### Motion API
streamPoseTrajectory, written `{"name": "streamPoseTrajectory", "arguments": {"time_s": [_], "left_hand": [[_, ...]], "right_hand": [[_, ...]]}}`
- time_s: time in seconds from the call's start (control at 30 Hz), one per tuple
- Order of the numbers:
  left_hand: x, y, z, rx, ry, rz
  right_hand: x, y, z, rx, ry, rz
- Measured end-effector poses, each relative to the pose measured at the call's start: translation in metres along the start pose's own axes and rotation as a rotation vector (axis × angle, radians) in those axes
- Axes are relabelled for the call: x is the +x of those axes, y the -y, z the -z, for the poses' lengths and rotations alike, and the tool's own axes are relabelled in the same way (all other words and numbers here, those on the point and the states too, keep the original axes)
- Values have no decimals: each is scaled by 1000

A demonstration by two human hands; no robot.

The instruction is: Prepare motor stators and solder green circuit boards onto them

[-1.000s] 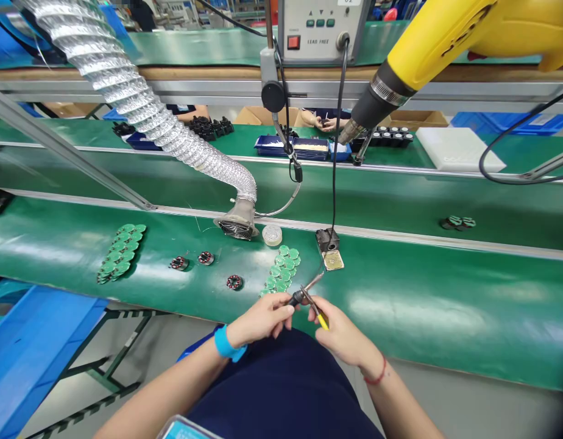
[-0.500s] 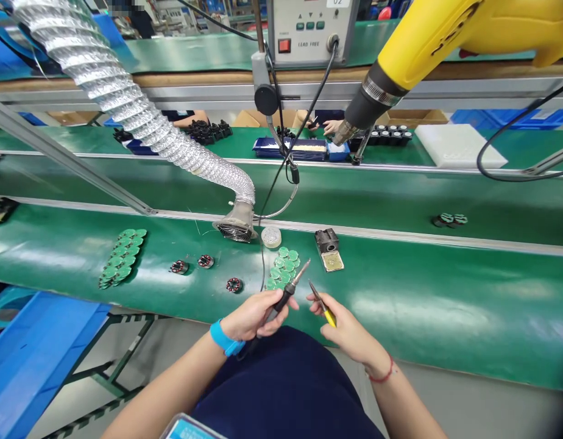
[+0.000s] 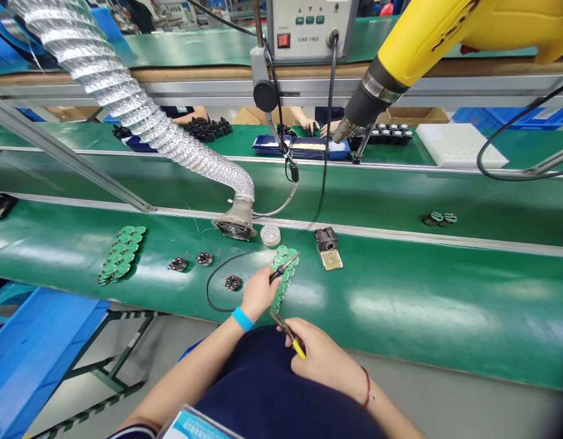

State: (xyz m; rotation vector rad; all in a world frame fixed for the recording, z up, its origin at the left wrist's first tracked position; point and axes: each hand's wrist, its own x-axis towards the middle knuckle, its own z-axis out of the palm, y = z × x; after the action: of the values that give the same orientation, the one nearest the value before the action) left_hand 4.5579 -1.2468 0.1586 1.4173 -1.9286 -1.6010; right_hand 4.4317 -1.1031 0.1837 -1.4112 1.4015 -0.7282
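Observation:
My left hand (image 3: 258, 294), a blue band at its wrist, is closed round a soldering iron (image 3: 281, 269). The iron's tip points up and right, over a sheet of round green circuit boards (image 3: 286, 283); whether it touches them I cannot tell. In my right hand (image 3: 313, 349), closer to my body, are yellow-handled pliers (image 3: 291, 339), with their jaws directed up and left at the near end of the boards. Left of the iron, a small wound motor core (image 3: 233, 282) sits inside the loop of the iron's cable (image 3: 212, 299).
A fume hose nozzle (image 3: 236, 221) hangs above a solder spool (image 3: 270, 235). An iron stand (image 3: 328, 247) is on the right. Another board sheet (image 3: 122, 255) and two motor cores (image 3: 205, 258) lie left. A yellow heat gun (image 3: 377, 91) hangs overhead. Another person's hands (image 3: 309, 124) show behind.
My left hand has moved the soldering iron forward and left over the boards. My right hand has come left and nearer my body with the pliers. The iron's cable now loops on the bench.

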Motion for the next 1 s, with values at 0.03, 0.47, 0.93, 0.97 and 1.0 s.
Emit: {"name": "streamPoseTrajectory", "arguments": {"time_s": [0.03, 0.47, 0.93, 0.97, 1.0], "left_hand": [[2, 0, 2, -25, 29, 15], [-38, -23, 1, -115, 453, 53], [-27, -24, 11, -201, 464, 82], [-32, -26, 12, -271, 568, 110], [-36, -28, 11, -332, 669, 137]], "right_hand": [[-1, 0, 2, 48, 9, 34], [8, -24, 35, 214, -137, -6], [4, -28, 42, 318, -100, 9], [4, -29, 46, 316, -66, 39], [5, -28, 50, 320, -29, 67]]}}
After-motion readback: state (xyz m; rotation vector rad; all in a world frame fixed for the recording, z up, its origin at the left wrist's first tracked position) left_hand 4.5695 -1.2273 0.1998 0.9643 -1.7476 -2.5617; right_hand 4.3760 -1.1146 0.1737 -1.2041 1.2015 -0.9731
